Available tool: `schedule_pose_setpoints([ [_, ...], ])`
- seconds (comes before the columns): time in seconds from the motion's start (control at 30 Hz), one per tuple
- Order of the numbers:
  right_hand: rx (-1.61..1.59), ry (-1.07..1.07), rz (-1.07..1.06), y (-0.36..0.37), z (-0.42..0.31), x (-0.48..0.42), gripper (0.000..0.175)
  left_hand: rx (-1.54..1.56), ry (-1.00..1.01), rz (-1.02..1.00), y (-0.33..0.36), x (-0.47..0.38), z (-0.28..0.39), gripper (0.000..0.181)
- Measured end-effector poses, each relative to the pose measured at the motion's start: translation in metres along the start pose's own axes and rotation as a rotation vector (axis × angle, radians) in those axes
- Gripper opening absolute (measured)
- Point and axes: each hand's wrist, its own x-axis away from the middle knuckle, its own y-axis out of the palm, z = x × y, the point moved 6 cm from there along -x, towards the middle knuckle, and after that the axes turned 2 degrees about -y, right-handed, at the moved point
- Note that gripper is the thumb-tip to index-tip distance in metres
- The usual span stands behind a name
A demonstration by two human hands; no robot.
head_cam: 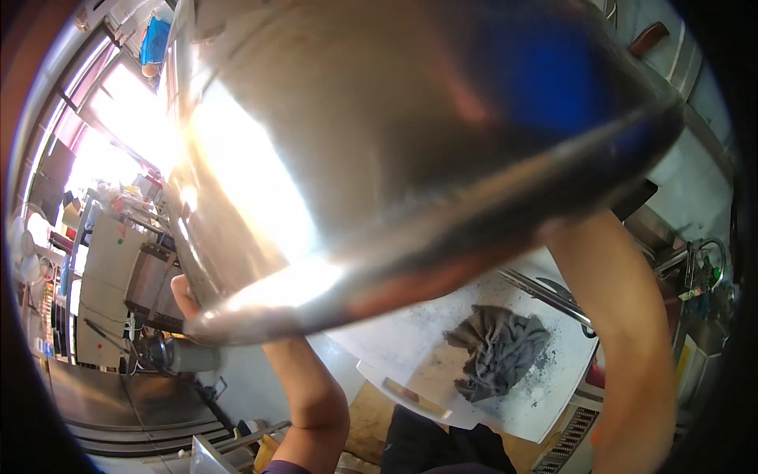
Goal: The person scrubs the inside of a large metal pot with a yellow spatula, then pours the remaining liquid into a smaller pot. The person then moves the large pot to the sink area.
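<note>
A large shiny metal vessel [367,118], perhaps a pot or basin, is raised close before me and blurs over much of the view. Its thick rolled rim [426,243] tilts up towards the right. At the vessel's left side, fingers of my left hand [183,294] curl around it. My right forearm reaches up to the rim on the other side, where the metal hides nearly all of my right hand. Beneath the vessel, a crumpled dark grey cloth [503,349] lies on a white board [426,338] with dark smudges and a handle slot.
A metal rail [545,293] runs along the board's far side, with a dark blade beside it. Cluttered metal fittings [702,266] stand at right. On the left are a steel counter [148,397], a grey cylindrical container [192,355] and a white fan [29,249] near bright windows.
</note>
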Motion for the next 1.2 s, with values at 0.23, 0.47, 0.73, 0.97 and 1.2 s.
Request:
schedule_pose_setpoints([
  [0.23,0.001,-0.26,0.618,-0.021,0.004,-0.013,0.016,0.194,-0.268,-0.15,0.004,-0.007,0.015,0.045],
  [0.47,-0.083,-0.131,0.01,-0.022,-0.033,0.021,0.015,0.385,-0.15,-0.019,-0.002,-0.011,-0.019,0.049],
  [0.73,-0.255,0.011,-0.135,-0.065,-0.009,0.073,0.015,0.391,-0.145,-0.025,-0.006,-0.014,-0.019,0.047],
  [0.97,0.113,-0.054,-0.181,-0.015,-0.031,0.012,0.018,0.24,-0.087,0.118,-0.01,-0.016,-0.002,0.06],
  [1.2,0.048,-0.118,-0.168,-0.08,-0.045,0.106,0.025,0.389,-0.128,-0.063,-0.004,-0.017,-0.016,0.056],
])
